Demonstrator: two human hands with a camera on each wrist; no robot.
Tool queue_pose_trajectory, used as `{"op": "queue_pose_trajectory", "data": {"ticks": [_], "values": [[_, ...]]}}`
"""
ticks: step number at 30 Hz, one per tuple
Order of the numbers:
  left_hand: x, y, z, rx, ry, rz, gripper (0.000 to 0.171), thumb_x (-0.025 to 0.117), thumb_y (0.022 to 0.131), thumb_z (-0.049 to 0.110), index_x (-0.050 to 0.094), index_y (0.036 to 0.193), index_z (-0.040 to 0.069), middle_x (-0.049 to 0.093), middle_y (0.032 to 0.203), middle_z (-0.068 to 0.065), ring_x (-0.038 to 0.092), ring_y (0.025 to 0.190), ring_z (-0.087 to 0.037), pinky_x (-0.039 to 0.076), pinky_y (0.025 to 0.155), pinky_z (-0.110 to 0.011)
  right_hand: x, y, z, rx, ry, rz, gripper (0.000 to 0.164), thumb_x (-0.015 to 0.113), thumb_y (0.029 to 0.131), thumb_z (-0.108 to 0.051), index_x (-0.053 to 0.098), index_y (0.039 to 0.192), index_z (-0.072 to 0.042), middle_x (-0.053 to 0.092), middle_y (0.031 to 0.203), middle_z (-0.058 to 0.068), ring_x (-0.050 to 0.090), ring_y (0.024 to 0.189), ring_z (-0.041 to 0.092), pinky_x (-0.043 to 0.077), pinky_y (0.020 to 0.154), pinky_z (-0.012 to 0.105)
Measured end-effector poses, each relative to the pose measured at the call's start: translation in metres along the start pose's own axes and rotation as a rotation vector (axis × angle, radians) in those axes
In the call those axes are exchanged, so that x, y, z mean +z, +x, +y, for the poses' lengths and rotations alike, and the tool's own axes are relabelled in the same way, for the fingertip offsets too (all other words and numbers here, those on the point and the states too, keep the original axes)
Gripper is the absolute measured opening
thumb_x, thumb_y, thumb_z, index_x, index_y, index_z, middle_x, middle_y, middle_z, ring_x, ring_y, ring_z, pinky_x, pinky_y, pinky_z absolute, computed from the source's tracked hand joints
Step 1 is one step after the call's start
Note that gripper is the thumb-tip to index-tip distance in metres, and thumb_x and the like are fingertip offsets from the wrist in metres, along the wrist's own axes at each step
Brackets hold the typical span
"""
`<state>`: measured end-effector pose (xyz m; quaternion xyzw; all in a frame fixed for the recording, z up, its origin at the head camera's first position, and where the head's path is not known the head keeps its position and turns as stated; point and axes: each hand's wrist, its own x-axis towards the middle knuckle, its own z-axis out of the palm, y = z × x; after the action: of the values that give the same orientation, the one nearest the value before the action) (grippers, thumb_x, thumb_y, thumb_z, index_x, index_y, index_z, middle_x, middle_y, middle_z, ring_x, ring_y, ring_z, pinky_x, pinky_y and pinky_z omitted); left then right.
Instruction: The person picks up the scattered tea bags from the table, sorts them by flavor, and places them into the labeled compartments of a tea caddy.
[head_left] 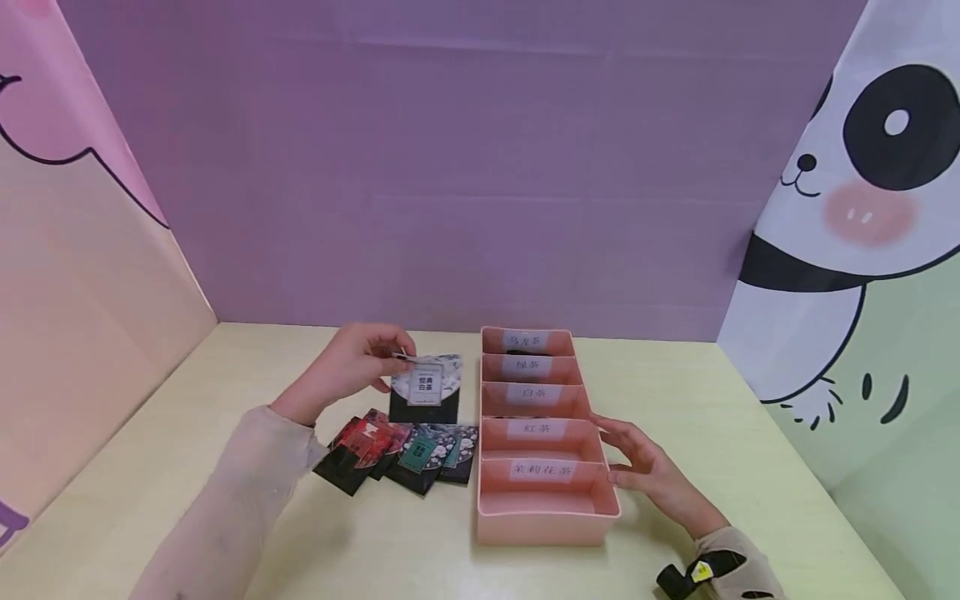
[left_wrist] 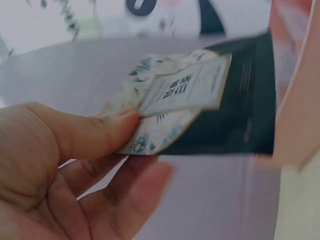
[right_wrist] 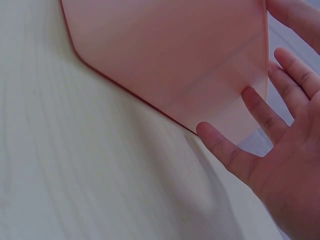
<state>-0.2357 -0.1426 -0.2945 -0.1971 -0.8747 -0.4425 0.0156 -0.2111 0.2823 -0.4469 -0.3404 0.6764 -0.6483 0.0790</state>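
My left hand (head_left: 358, 360) pinches the top edge of a tea sachet (head_left: 424, 392), which has a white floral upper half, a pale label and a dark lower half. In the left wrist view the thumb lies on the sachet's (left_wrist: 245, 100) face. It is held left of a pink divided box (head_left: 542, 528) whose compartments carry handwritten labels. My right hand (head_left: 647, 468) rests its fingertips on the box's right side; in the right wrist view the spread fingers (right_wrist: 260, 112) touch the pink wall (right_wrist: 175, 55).
Red-and-black sachets (head_left: 360, 446) and green-labelled floral sachets (head_left: 422, 454) lie overlapping on the pale table (head_left: 360, 550), left of the box. A purple panel (head_left: 480, 183) stands behind, with printed panels on both sides. A black device is strapped at the right wrist.
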Motion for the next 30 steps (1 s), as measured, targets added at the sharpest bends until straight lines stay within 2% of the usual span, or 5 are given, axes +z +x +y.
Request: {"op": "queue_pose_trajectory", "data": {"ticks": [7,13,22,26,30], "values": [[0.039,0.029,0.029,0.139,-0.077,0.002,0.006,0.068,0.09,-0.003,0.07,0.09,0.003,0.071,0.089,-0.01,0.066,0.076,-0.022,0.058,0.059,-0.035,0.0,-0.001,-0.004,0.021,-0.022,0.011,0.059,0.057,0.095,0.006,0.032,0.149,0.004,0.039,0.156,-0.001,0.041,0.135,0.006,0.043,0.101,0.028],[0.065,0.052,0.033,0.204,-0.111,-0.041,0.007,0.068,0.09,-0.004,0.068,0.088,0.002,0.069,0.095,-0.012,0.07,0.078,-0.022,0.059,0.064,-0.034,0.001,-0.002,-0.004,0.061,-0.034,0.032,0.059,0.058,0.096,0.002,0.033,0.149,0.002,0.041,0.154,-0.007,0.042,0.134,0.002,0.044,0.1,0.027],[0.112,0.061,0.036,0.24,0.179,-0.19,0.016,0.067,0.091,0.001,0.058,0.081,0.009,0.065,0.083,-0.003,0.06,0.07,-0.012,0.049,0.065,-0.025,0.002,-0.002,-0.001,0.027,-0.025,0.015,0.058,0.057,0.095,0.007,0.033,0.148,0.004,0.042,0.152,-0.012,0.042,0.134,0.004,0.043,0.101,0.027],[0.124,0.064,0.042,0.267,0.254,-0.199,0.019,0.067,0.091,0.002,0.056,0.079,0.011,0.06,0.076,0.0,0.054,0.066,-0.012,0.044,0.063,-0.025,0.001,-0.002,-0.002,0.009,-0.026,0.015,0.058,0.056,0.095,0.007,0.033,0.148,0.004,0.042,0.152,-0.01,0.041,0.135,0.005,0.042,0.101,0.026],[0.133,0.065,0.044,0.267,0.326,-0.27,0.023,0.069,0.09,0.003,0.054,0.075,0.013,0.055,0.07,0.002,0.052,0.066,-0.012,0.042,0.062,-0.024,0.001,-0.001,-0.001,0.004,-0.021,0.004,0.059,0.055,0.095,0.008,0.032,0.149,0.004,0.041,0.153,-0.009,0.041,0.136,0.006,0.042,0.102,0.028]]}}
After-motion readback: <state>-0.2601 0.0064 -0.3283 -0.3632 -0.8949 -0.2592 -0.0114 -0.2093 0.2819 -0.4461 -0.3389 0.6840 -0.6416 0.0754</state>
